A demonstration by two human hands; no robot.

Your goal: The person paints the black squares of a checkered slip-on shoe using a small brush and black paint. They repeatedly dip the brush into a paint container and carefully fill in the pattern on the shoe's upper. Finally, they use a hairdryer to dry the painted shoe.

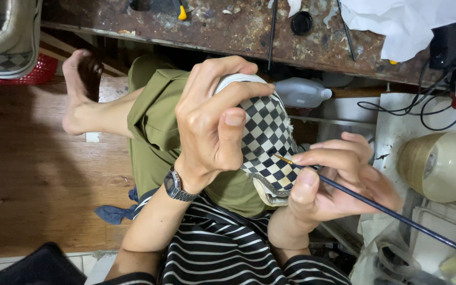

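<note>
Stained workbench (228, 31) behind left hand (212, 121) gripping checkered shoe (270, 137), right-hand fingers (312, 182) pinching thin brush (386, 211).

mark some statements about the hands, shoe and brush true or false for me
1. The left hand grips a checkered shoe. True.
2. The right hand holds a pair of scissors. False: it holds a thin dark-handled brush.
3. The brush tip touches the shoe's checkered side. True.
4. A wristwatch sits on the right wrist. False: it is on the left wrist.
5. The person wears green trousers and a striped shirt. True.
6. The roll of tape lies on the wooden floor. False: it sits on the light surface beside the right hand.
</note>
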